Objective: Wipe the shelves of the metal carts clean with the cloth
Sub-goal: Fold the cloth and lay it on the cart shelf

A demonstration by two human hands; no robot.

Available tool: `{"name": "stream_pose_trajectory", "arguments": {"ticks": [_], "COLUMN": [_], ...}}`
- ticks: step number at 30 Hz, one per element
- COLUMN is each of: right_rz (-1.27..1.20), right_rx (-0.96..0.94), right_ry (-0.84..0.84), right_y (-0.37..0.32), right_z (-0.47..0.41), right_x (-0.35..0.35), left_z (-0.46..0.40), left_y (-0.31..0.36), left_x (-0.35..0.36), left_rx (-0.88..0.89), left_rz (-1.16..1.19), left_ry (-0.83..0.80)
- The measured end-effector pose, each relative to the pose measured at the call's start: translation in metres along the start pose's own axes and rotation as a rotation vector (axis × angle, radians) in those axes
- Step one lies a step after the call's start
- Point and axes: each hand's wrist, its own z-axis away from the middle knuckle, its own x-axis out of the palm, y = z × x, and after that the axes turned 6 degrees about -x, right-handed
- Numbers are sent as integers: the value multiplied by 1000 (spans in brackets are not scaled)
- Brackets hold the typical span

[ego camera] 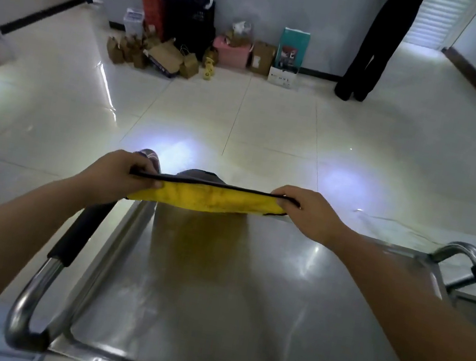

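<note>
Currently, head view: our left hand (118, 173) and right hand (308, 213) each pinch an end of the yellow cloth (208, 199), stretched taut between both grips above the cart's top shelf (210, 296). Risk: a loosened pinch drops it past the far edge.

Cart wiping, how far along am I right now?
Done: nothing visibly wiped. In hand: the left hand and right hand stretch the yellow cloth above the top shelf, not touching it. Left: wiping this shelf and any others, unseen here.
</note>
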Motion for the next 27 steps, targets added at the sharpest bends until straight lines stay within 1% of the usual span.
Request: {"name": "stream_pose_trajectory", "arguments": {"ticks": [2,7,10,12,14,16,18,20,27], "right_rz": [-43,-62,-32,-33,-66,-78,-78,-79,-33], "right_rx": [19,65,36,33,55,75,110,167,338], "right_ry": [-67,-317,-461,-486,-448,-379,-304,-236,-95], "right_y": [16,50,60,63,63,62,63,64,83], "right_z": [15,54,72,73,64,47,25,2,-73], "right_x": [19,66,93,106,113,116,118,122,145], "left_z": [15,61,86,95,97,91,75,53,-15], "left_y": [-12,-46,-66,-77,-86,-92,-96,-97,-120], "left_x": [23,90,122,135,141,144,143,142,152], "left_rx": [-53,-203,-285,-337,-379,-373,-351,-343,-381], "left_rz": [-11,-85,-125,-94,-8,89,176,198,214], "left_ry": [-59,-374,-455,-433,-382,-279,-142,-48,46]}}
